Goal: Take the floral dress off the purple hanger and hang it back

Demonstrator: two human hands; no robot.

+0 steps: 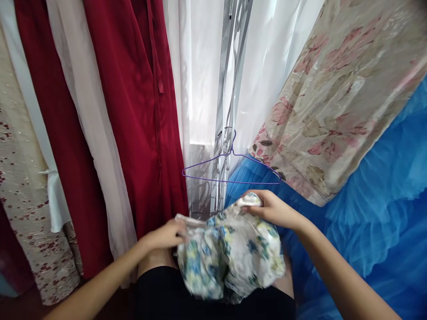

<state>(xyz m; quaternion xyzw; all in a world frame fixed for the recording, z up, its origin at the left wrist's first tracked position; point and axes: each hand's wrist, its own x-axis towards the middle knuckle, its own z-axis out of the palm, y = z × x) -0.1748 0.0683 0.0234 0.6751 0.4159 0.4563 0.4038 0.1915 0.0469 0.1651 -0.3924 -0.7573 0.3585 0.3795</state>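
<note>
A white garment with a blue, green and yellow floral print point(248, 249) hangs bunched between my two hands, above my lap. Its kind is hard to tell; it looks gathered and is partly blurred. My left hand point(170, 233) is closed on its upper left edge, slightly smeared by motion. With fingers pinched, my right hand point(268, 206) grips the upper right edge, a little higher than the left. Just beyond the garment hangs a thin purple hanger point(230, 181) with nothing on it, its hook up by a metal stand point(230, 89). Neither hand touches the hanger.
Dark red satin dresses point(133, 102) and a pale sheer cloth point(96, 146) hang on the left, beside a cream floral fabric point(50, 258). White curtains point(203, 80) hang behind. At right are a beige dress with pink flowers point(333, 98) and blue ruffled tulle point(367, 222).
</note>
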